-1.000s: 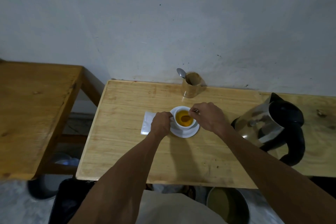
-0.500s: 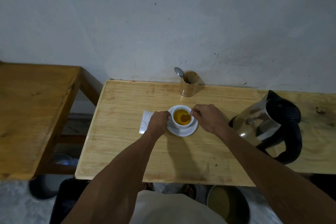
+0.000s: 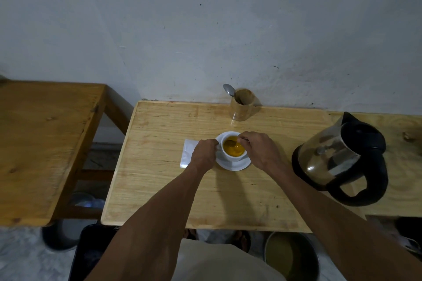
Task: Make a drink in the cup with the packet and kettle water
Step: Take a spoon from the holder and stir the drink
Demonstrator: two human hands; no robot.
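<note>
While the cup (image 3: 233, 149) of orange drink sits on its saucer (image 3: 233, 164) mid-table (image 3: 159, 166), the left hand (image 3: 204, 154) still grips its handle; right hand (image 3: 260, 150) fingers keep pinching the spoon (image 3: 230, 143), its bowl shifted leftward. Kettle (image 3: 340, 157) right, grey wall (image 3: 205, 29) behind.

Both forearms bare, no sleeves, watch or rings visible. Left hand (image 3: 204, 155), right hand (image 3: 260, 151) ungloved. Pale beige garment (image 3: 219, 262) at bottom centre of frame.
</note>
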